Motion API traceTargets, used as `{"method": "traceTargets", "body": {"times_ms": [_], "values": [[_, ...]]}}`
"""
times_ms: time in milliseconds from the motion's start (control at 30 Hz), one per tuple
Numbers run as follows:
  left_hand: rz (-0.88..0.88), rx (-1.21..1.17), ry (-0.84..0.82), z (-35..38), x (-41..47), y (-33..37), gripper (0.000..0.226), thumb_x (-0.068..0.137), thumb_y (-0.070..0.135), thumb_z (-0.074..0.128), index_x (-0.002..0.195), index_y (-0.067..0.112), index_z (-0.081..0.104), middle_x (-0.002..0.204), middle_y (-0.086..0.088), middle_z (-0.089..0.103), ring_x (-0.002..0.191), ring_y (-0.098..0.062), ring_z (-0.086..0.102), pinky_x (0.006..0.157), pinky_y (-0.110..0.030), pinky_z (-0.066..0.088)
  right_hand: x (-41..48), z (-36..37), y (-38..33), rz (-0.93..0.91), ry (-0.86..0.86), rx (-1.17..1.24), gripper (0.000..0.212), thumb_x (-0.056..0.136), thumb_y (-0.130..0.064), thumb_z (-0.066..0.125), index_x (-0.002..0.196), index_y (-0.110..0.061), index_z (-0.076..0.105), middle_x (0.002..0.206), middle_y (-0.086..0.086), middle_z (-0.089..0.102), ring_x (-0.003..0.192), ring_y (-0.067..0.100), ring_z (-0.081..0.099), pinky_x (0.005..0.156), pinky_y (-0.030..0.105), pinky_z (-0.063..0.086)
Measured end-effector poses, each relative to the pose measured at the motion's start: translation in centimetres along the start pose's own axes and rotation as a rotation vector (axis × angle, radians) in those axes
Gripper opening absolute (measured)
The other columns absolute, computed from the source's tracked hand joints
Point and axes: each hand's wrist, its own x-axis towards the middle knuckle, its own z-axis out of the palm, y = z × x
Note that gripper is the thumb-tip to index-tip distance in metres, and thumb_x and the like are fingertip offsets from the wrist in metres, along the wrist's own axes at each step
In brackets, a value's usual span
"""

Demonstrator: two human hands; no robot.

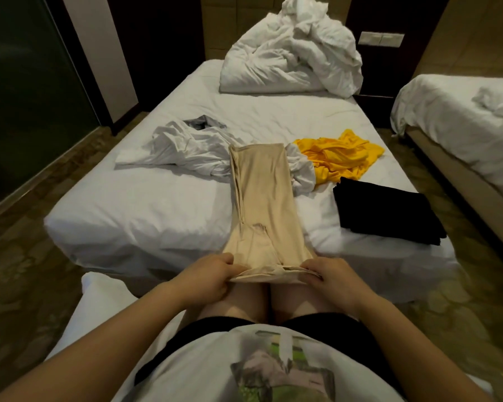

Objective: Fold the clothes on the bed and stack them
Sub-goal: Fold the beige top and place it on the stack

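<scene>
Fingers [312, 270] on the right hand [328, 278] are curled down over the near hem of the beige garment [262, 192], pinching the layered cloth, and the left hand [211, 275] does the same at the other corner. The person sits at the foot of the bed [145, 210], knees just under the hem. The garment runs away from them across the mattress in a long narrow strip, folded lengthwise, its far end lying over the crumpled white garment [186, 146]. Holding both near corners makes sense: it draws the strip taut and square, so the near end can be carried over to the far end for a crosswise fold. To my eye that is the step in hand.

On the right, near the foot of the bed, a black garment [386, 210] lies folded flat and apart from the others. It is likely the start of the stack, set where the right hand can reach it easily. Farther off on the right a yellow garment [337, 155] lies loose, touching the white one, and both are not yet folded. Something grey [199, 123] peeks out behind the white heap. It may be another garment, but too little of it shows to be sure. A bundled white duvet [294, 53] sits at the far end, out of the working space.
</scene>
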Motion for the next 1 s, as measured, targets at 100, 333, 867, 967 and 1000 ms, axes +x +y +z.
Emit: {"method": "traceTargets", "body": {"times_ms": [100, 333, 867, 967, 1000], "values": [[0.016, -0.021, -0.033, -0.3, -1.2, 0.7, 0.049, 0.084, 0.018, 0.047, 0.130, 0.033, 0.050, 0.104, -0.003, 0.055, 0.095, -0.021, 0.054, 0.070, -0.025, 0.033, -1.3, -0.8, -0.7, 0.064, -0.075, 0.100, 0.022, 0.089, -0.030, 0.060, 0.068, -0.031, 0.055, 0.063, -0.014, 0.057, 0.074, 0.009, 0.054, 0.069, 0.028, 0.039], [0.065, -0.072, 0.090, -0.2, -3.0, 1.2, 0.014, 0.078, 0.021, 0.050, 0.072, 0.013, 0.060, 0.076, 0.000, 0.048, 0.071, -0.018, 0.049, 0.058, -0.025, 0.031, -4.0, -2.8, -2.3, 0.053, -0.176, 0.080, 0.010, 0.084, -0.015, 0.061, 0.085, -0.013, 0.071, 0.081, 0.002, 0.065, 0.076, 0.010, 0.057, 0.070, 0.025, 0.042], [0.092, -0.505, 0.276, -0.8, -5.4, 1.7, 0.011, 0.063, 0.033, 0.041, 0.061, 0.023, 0.043, 0.052, 0.015, 0.040, 0.053, 0.004, 0.037, 0.053, -0.016, 0.025, -5.0, -7.5, -4.5, 0.109, -0.406, 0.262, 0.012, 0.079, 0.004, 0.061, 0.072, -0.004, 0.064, 0.049, -0.015, 0.051, 0.051, -0.005, 0.048, 0.057, 0.011, 0.040], [0.073, -0.619, 0.252, -0.7, -4.4, 1.2, 0.010, 0.061, 0.033, 0.043, 0.058, 0.026, 0.049, 0.051, 0.014, 0.042, 0.052, 0.002, 0.038, 0.055, -0.021, 0.030, -4.3, -7.3, -3.3, 0.085, -0.371, 0.259, 0.008, 0.077, 0.007, 0.060, 0.081, 0.004, 0.066, 0.063, -0.004, 0.057, 0.060, 0.002, 0.054, 0.061, 0.018, 0.046], [0.062, -0.656, 0.240, -0.6, -4.0, 1.2, 0.013, 0.061, 0.033, 0.044, 0.058, 0.021, 0.050, 0.051, 0.014, 0.043, 0.052, 0.002, 0.039, 0.055, -0.021, 0.031, -3.9, -7.2, -2.7, 0.076, -0.360, 0.227, 0.008, 0.076, 0.006, 0.062, 0.082, 0.005, 0.066, 0.066, 0.000, 0.054, 0.061, 0.004, 0.052, 0.061, 0.019, 0.044]]}}
